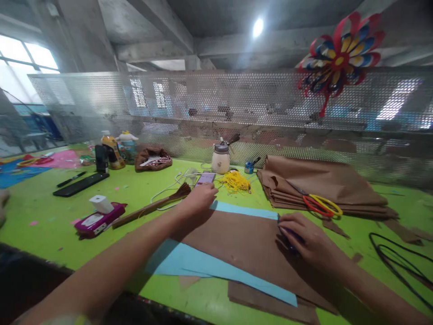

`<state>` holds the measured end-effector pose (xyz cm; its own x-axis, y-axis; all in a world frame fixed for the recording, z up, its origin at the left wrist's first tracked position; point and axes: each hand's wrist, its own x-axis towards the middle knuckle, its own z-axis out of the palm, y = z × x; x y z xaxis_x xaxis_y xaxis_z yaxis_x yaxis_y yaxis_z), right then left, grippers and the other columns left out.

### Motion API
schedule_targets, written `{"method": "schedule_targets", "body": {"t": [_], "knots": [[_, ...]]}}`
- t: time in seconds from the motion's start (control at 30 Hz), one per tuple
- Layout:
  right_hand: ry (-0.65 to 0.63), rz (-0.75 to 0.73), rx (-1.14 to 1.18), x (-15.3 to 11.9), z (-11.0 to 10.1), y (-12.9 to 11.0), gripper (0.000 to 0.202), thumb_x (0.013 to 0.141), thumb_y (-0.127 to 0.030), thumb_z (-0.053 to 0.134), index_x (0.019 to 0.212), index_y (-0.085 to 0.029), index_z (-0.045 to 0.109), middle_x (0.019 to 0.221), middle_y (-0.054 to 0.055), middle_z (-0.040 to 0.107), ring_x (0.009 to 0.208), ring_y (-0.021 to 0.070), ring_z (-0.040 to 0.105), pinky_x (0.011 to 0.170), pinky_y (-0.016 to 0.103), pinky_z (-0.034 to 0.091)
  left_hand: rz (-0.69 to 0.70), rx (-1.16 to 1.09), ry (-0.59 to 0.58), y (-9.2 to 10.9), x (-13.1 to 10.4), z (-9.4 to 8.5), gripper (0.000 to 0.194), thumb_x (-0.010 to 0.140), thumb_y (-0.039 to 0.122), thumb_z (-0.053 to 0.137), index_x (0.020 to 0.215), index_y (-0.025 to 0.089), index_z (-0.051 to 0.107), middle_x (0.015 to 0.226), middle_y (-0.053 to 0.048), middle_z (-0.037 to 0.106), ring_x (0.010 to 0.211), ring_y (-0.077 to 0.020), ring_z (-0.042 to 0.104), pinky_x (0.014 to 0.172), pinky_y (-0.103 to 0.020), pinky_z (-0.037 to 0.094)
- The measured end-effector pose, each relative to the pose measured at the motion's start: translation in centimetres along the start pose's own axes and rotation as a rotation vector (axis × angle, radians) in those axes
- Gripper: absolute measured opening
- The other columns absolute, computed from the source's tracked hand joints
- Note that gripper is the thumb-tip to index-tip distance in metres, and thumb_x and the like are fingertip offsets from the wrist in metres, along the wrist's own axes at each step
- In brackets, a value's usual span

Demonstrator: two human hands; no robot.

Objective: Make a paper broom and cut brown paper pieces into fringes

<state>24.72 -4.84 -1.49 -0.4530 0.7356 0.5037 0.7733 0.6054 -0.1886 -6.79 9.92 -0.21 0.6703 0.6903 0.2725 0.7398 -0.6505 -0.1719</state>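
Observation:
Brown sheet material (233, 234) lies in front of me, with light blue paper (203, 262) showing beneath its near edge and a blue strip (245, 209) along its far edge. My left hand (199, 198) is at the far left corner of the brown sheet, its fingers pressed together; what they hold, if anything, is too small to name. Toward the right end of the sheet, my right hand (301, 232) is wrapped round a dark purple object (292, 239), mostly hidden by the fingers, close to the blue strip's right end.
Folded brown material (318, 180) with red and yellow scissors (323, 205) lies at the back right. Yellow string (237, 180), a phone (205, 178) and a jar (221, 160) stand behind. A purple power strip (99, 221) is left, a black cable (399, 262) right.

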Motion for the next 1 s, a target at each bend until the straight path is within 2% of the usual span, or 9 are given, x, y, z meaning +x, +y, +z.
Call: {"method": "schedule_targets", "body": {"t": [0.1,0.23,0.4,0.63,0.73,0.87,1.0], "knots": [[0.007,0.038,0.007,-1.3,0.0,-0.4,0.018,0.085,-0.021,0.043,0.096,-0.019,0.056,0.105,0.011,0.054,0.096,0.0206,0.053,0.081,0.035,0.046,0.027,0.059,-0.021,-1.6,2.9,2.6,0.021,0.079,0.018,0.041,0.079,0.012,0.061,0.078,-0.010,0.056,0.076,-0.0195,0.052,0.067,-0.030,0.041],[0.020,0.096,-0.017,-2.9,-0.2,-0.6,0.019,0.084,-0.023,0.043,0.097,-0.021,0.057,0.106,0.009,0.056,0.100,0.0212,0.053,0.083,0.034,0.046,0.062,0.108,-0.002,-3.9,4.2,4.3,0.020,0.077,0.012,0.042,0.075,0.012,0.062,0.082,-0.013,0.056,0.086,-0.0223,0.049,0.073,-0.033,0.041],[-0.009,0.158,-0.062,-4.0,0.2,-0.6,0.020,0.083,-0.024,0.047,0.101,-0.023,0.055,0.110,0.006,0.055,0.104,0.0199,0.051,0.087,0.032,0.045,0.081,0.146,0.042,-6.0,4.1,4.7,0.022,0.078,0.015,0.041,0.076,0.012,0.063,0.093,-0.014,0.055,0.095,-0.0241,0.046,0.080,-0.036,0.039],[-0.007,0.174,-0.078,-3.7,1.4,-0.3,0.019,0.084,-0.023,0.045,0.098,-0.022,0.057,0.110,0.007,0.055,0.106,0.0186,0.051,0.088,0.030,0.045,0.046,0.150,0.098,-8.2,3.5,4.5,0.024,0.078,0.022,0.042,0.086,0.016,0.064,0.111,-0.011,0.051,0.106,-0.0225,0.044,0.091,-0.037,0.032],[0.024,0.148,-0.109,-3.7,1.7,-0.2,0.018,0.082,-0.024,0.048,0.097,-0.023,0.058,0.108,0.006,0.057,0.104,0.0196,0.053,0.087,0.031,0.047,0.032,0.146,0.115,-8.4,3.7,4.5,0.024,0.076,0.025,0.046,0.090,0.017,0.063,0.117,-0.010,0.049,0.110,-0.0227,0.042,0.095,-0.037,0.028],[0.063,0.104,-0.160,-3.6,1.7,-0.3,0.020,0.079,-0.026,0.051,0.097,-0.024,0.060,0.103,0.006,0.061,0.099,0.0219,0.057,0.084,0.035,0.050,0.083,0.109,0.084,-8.1,5.0,4.8,0.023,0.076,0.025,0.044,0.088,0.019,0.063,0.126,-0.006,0.045,0.118,-0.0220,0.034,0.099,-0.036,0.023],[0.085,0.070,-0.188,-3.2,1.6,-0.6,0.020,0.079,-0.025,0.050,0.095,-0.025,0.060,0.099,0.006,0.063,0.094,0.0226,0.060,0.080,0.035,0.053,0.077,0.088,0.060,-8.2,6.7,5.7,0.026,0.080,0.024,0.038,0.085,0.018,0.063,0.122,-0.007,0.049,0.118,-0.0231,0.035,0.098,-0.039,0.023]]}}
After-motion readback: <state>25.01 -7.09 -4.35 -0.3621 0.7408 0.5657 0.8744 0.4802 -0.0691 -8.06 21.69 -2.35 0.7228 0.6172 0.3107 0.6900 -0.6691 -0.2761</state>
